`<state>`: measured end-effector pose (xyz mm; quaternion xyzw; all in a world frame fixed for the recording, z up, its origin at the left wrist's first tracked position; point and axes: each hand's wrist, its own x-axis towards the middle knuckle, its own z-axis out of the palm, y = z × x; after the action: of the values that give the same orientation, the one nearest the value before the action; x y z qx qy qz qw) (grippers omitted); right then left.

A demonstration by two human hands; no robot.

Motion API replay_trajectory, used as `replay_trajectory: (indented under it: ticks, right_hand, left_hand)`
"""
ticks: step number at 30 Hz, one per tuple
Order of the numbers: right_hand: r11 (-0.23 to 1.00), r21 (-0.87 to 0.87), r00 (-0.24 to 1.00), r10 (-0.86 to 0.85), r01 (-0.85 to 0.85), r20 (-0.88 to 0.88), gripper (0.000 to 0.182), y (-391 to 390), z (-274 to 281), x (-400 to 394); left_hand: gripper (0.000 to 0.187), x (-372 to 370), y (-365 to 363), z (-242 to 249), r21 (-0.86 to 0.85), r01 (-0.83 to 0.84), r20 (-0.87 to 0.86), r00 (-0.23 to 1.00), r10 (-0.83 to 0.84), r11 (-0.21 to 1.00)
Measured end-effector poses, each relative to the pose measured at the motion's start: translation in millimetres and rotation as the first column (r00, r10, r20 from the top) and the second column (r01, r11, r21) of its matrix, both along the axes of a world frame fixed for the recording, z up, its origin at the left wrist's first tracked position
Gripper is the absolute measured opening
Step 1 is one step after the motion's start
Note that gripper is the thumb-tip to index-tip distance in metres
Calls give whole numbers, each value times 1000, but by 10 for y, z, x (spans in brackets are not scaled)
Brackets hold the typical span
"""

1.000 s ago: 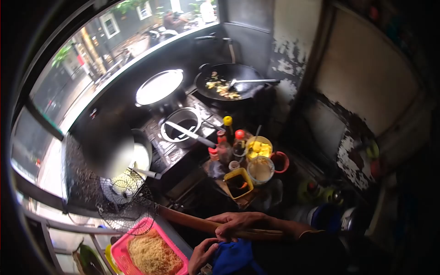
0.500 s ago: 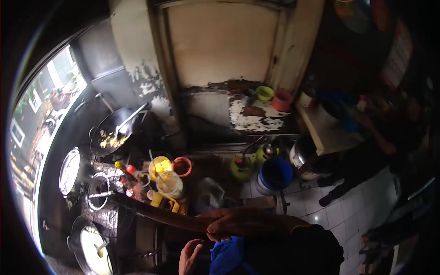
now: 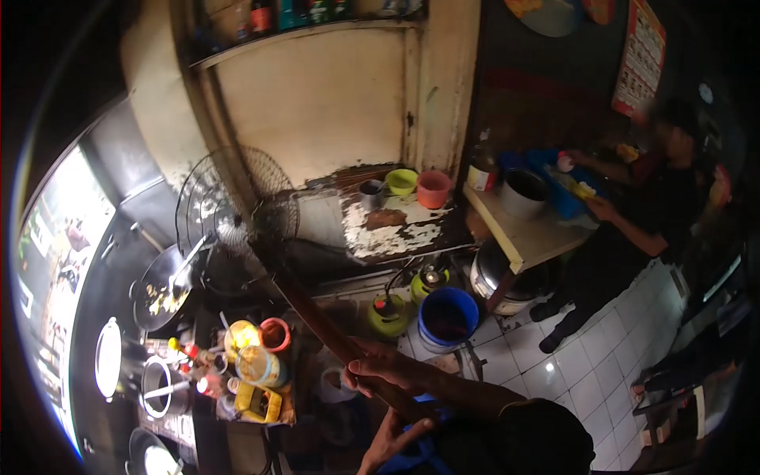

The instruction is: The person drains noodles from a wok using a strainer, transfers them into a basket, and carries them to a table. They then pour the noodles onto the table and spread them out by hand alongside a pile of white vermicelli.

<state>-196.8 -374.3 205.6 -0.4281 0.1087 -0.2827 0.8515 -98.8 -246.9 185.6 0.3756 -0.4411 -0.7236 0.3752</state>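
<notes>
A large wire skimmer (image 3: pixel 313 310) with a long wooden handle slants up and left across the view. Its round mesh head is raised in front of the wall, right of and above the far wok (image 3: pixel 157 310). My right hand (image 3: pixel 388 368) is closed around the lower part of the handle. My left hand (image 3: pixel 389 443) is at the handle's bottom end, thumb and fingers on either side of the wood; part of its grip is hidden. Blue cloth shows behind my left hand. A metal ladle (image 3: pixel 190 260) rests in the far wok, above some food pieces.
Bottles, tubs and a yellow basket (image 3: pixel 258 404) crowd a stand beside the stove. A pot (image 3: pixel 158 388) and another wok (image 3: pixel 150 455) stand along the left. Green gas cylinders (image 3: pixel 387 317) and a blue bucket (image 3: pixel 447 317) are on the floor. Another person (image 3: pixel 641 198) works at the right table.
The skimmer has swung up and right from over the stove, its head lifted toward the wall. My left hand has come to the handle's end. The view has shifted right.
</notes>
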Motion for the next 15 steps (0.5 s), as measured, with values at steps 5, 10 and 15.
replay_trajectory:
  ticks: [5,10,15]
  right_hand:
    - [978,-60,980,-196,198,38,68,-528,-19,-777]
    - [942,-161,954,-300,294,-16,59,-871,-232,-2017]
    - [736,-204,756,-654,645,30,46,-1977,-301,-3424]
  left_hand:
    - [39,-575,-738,-64,-123,220,168,966,-198,968]
    - [32,-1377,-1799,289,0,298,252,924,-288,955]
    - [34,-2523,-3069,316,-211,402,253,903,-347,891]
